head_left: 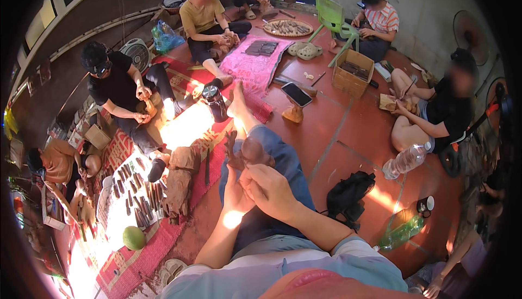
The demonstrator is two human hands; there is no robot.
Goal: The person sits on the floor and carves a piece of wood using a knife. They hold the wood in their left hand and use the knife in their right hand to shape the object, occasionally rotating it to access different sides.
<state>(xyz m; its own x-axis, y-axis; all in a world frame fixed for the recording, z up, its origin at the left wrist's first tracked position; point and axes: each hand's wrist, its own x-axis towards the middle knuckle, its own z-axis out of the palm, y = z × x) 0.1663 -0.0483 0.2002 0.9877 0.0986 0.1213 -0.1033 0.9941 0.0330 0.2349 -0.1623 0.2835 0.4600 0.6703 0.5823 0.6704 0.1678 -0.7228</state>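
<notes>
I sit on the floor with one leg stretched out in blue jeans. A small brown carved wooden piece (244,153) rests on my thigh. My left hand (234,190) grips it from below. Over the left hand, my right hand (270,186) closes against the same carving. Whether a tool is in the right hand cannot be made out.
A row of carving tools (133,193) lies on a red mat (163,239) at my left, beside rough wood carvings (179,182) and a green fruit (134,238). A black bag (348,195), plastic bottles (406,160), a cup (426,205) lie right. Several people sit around carving.
</notes>
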